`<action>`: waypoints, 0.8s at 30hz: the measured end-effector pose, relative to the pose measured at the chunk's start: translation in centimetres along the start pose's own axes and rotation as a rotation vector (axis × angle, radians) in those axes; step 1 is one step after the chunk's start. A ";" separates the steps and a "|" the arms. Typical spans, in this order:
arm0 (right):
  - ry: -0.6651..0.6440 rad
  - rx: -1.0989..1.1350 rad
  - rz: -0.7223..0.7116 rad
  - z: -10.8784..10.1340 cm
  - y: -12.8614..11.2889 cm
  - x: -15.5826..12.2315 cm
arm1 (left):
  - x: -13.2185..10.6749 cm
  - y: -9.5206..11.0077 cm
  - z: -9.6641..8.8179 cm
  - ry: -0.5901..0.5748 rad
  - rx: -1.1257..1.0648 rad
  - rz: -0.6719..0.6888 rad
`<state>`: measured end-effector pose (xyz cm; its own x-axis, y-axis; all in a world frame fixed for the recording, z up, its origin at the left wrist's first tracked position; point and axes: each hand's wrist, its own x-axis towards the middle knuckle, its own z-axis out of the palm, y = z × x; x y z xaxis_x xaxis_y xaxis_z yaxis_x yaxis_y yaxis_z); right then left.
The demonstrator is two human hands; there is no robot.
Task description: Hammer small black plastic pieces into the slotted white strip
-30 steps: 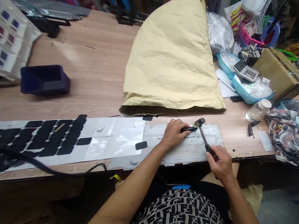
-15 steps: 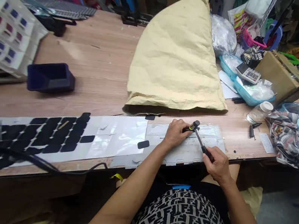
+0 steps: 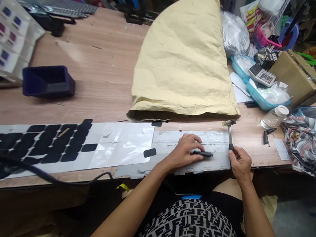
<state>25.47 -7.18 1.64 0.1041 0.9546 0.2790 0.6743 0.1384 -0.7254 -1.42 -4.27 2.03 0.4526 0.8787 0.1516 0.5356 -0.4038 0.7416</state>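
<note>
My left hand (image 3: 185,150) pinches a thin black piece (image 3: 204,153) and holds it flat on a clear plastic sheet (image 3: 193,138) at the table's near edge. My right hand (image 3: 239,163) is closed round the black handle of a small hammer (image 3: 230,134). The hammer's head is raised and points away from me, to the right of the black piece and clear of it. A loose black pad (image 3: 149,152) lies on the sheet just left of my left hand.
A big tan paper sack (image 3: 186,58) lies behind the sheet. Left of me a long white strip carries several black pads (image 3: 35,146), crossed by a black cable (image 3: 31,168). A dark blue tray (image 3: 47,80) stands further back. Baskets, a calculator (image 3: 261,75), a cardboard box (image 3: 299,79) and a cloth (image 3: 307,145) crowd the right.
The hammer head was on the black piece; now my right hand has lifted it up and to the right. My left hand has drawn the piece nearer to me along the sheet.
</note>
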 end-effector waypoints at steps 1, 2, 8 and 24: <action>-0.004 -0.002 0.000 0.0 0.0 0.0 | -1.0 0.6 -0.1 -0.066 -0.013 0.053; -0.008 -0.002 0.000 0.1 -0.1 0.0 | -2.0 1.1 -0.1 -0.132 -0.019 0.102; -0.007 -0.001 0.013 0.1 -0.2 0.1 | -5.9 2.7 0.9 -0.298 0.107 0.219; -0.005 -0.012 -0.003 0.1 -0.1 0.1 | 6.2 -7.7 -7.6 0.532 0.439 -0.749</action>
<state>25.37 -7.05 1.70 0.0987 0.9556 0.2778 0.6833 0.1378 -0.7170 -8.15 6.26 2.18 -0.4251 0.8999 0.0976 0.8140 0.3329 0.4760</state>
